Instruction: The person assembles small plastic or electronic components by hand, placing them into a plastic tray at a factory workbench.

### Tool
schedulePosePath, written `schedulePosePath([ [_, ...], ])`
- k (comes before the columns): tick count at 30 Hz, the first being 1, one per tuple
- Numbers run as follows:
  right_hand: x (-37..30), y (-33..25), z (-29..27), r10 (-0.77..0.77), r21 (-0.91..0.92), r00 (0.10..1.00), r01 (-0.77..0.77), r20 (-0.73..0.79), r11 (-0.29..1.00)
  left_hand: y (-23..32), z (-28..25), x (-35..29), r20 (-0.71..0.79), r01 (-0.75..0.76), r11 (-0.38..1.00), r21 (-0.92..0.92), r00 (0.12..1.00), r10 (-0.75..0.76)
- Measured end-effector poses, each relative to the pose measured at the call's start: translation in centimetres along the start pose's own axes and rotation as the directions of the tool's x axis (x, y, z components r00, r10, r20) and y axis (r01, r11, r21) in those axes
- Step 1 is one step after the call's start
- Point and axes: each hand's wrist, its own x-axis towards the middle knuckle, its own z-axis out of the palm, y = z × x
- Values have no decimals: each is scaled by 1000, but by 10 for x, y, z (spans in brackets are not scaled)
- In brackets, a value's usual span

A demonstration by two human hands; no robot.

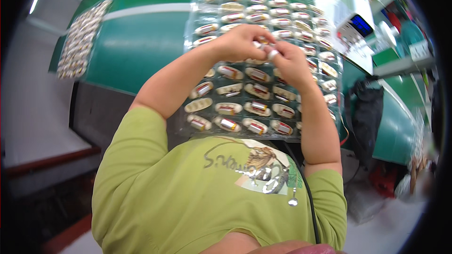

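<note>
A clear plastic tray lies in front of me, with rows of compartments. Most hold a cream oval piece, many of them carrying a silver cylinder and dark red parts. Above the tray's upper middle, my left hand and my right hand meet with fingertips pinched together. White coverings show on some fingertips. Something small seems to be between the fingers, but the fingers hide most of it and I cannot tell its kind. Both forearms pass over the tray's sides.
Another tray of similar pieces lies at the far left of the green table. A white box-shaped device with a blue-lit display stands at the back right. A black bag hangs right of the tray, near a thin red cable.
</note>
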Motion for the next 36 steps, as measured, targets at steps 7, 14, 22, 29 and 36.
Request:
schedulePosePath([
  [7,5,0,-18,220,523,969,-129,-115,842,-52,-97,22,-624,189,855,483,759,185],
  [14,5,2,-4,193,395,976,-139,-100,908,-69,-132,32,-530,413,539,734,845,75],
  [22,-3,-11,13,-44,327,992,82,-122,941,-10,-15,8,-222,-7,671,-741,946,-235],
  [29,-5,-17,15,19,100,1000,-18,-12,995,-5,11,2,-211,12,789,-615,961,-180],
  [36,-5,-16,18,-14,63,1000,14,-5,998,-9,17,5,-216,-6,811,-585,965,-149],
])
